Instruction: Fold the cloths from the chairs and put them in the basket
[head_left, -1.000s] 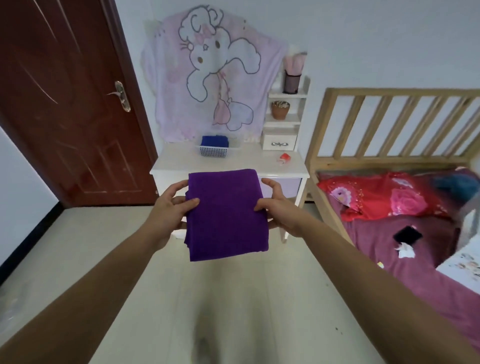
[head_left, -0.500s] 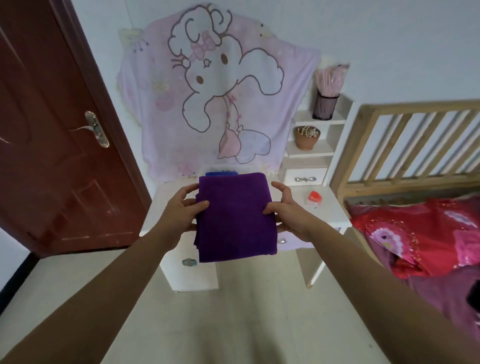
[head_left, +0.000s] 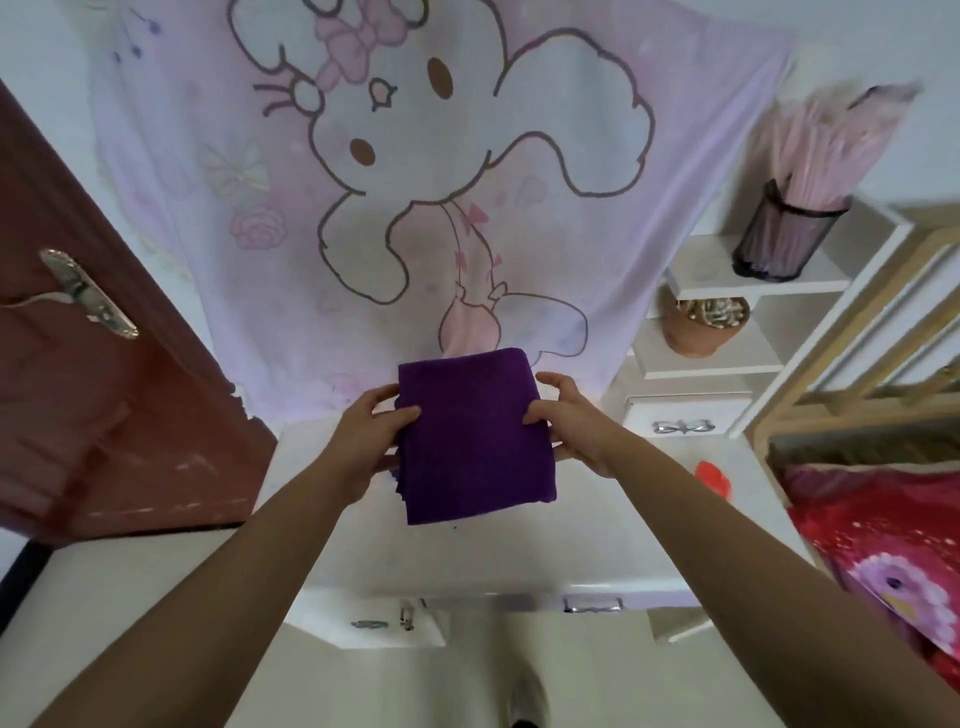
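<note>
My left hand (head_left: 371, 441) and right hand (head_left: 571, 423) each pinch one side of the folded purple cloth (head_left: 475, 441), held above the white table (head_left: 519, 551). I should lower it level so the layers don't slip. I can't see the basket; the shelf (head_left: 727, 358) crowds my right, and the left is freer.

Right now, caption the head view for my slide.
A folded purple cloth held by the left hand and right hand over the white desk.
</note>
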